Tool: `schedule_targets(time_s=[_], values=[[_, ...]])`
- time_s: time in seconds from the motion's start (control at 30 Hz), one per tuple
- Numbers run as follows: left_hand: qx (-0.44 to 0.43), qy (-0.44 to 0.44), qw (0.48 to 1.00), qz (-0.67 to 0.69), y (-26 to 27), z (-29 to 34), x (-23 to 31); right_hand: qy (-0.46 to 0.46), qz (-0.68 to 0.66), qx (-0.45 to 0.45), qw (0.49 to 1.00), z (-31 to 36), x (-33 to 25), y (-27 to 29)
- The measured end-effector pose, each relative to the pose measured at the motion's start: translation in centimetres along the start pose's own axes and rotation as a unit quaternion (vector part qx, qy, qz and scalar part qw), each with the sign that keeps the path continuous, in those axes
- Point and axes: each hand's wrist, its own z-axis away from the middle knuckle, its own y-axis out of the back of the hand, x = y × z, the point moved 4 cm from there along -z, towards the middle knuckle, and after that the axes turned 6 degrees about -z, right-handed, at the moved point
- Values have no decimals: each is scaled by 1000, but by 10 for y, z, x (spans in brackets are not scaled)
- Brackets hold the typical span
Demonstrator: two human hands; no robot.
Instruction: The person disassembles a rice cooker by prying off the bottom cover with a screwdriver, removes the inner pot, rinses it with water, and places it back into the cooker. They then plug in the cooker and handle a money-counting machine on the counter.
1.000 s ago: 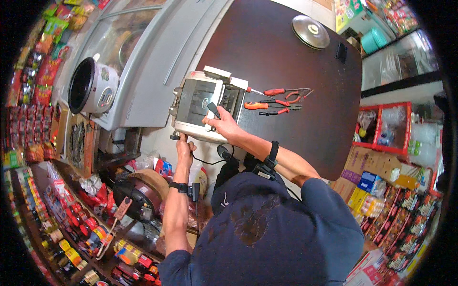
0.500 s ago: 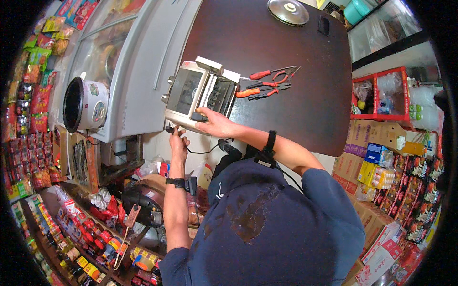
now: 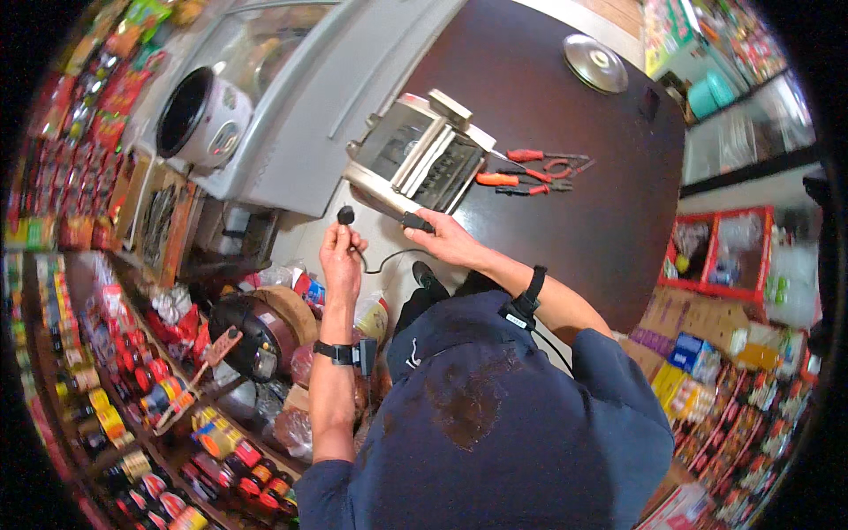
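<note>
My left hand (image 3: pixel 340 256) is closed in a pinch on the black plug (image 3: pixel 345 215) of a power cord, held up in front of the table's left corner. From it the thin black cord (image 3: pixel 382 268) loops across to my right hand (image 3: pixel 450 240). That hand grips the cord's black connector (image 3: pixel 418 223) close to the near edge of a silver, boxy machine (image 3: pixel 389 141) with a dark panel and a slotted front. To the machine's right on the dark table (image 3: pixel 548 88) lie a red-handled screwdriver (image 3: pixel 526 155) and several pliers (image 3: pixel 521 189).
A pot lid (image 3: pixel 595 64) rests at the table's far end. On the grey freezer (image 3: pixel 300 150) to the left stands a rice cooker (image 3: pixel 208 124). A power strip (image 3: pixel 224 346) hangs by the lower-left shelves of jars. A red crate (image 3: pixel 717 291) is at the right.
Both hands have drawn back from the machine, the left with the plug, the right with the connector. The view has turned, shifting the table and machine rightward.
</note>
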Motion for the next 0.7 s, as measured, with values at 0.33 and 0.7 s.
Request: schedule_targets(time_s=[0.33,0.7], values=[[-71,0,974,216,-45,62,3,78,-90,-96,988,-9,-47,-22],[34,-77,972,220,-36,108,-5,-4,-169,-222,960,-11,-34,-59]])
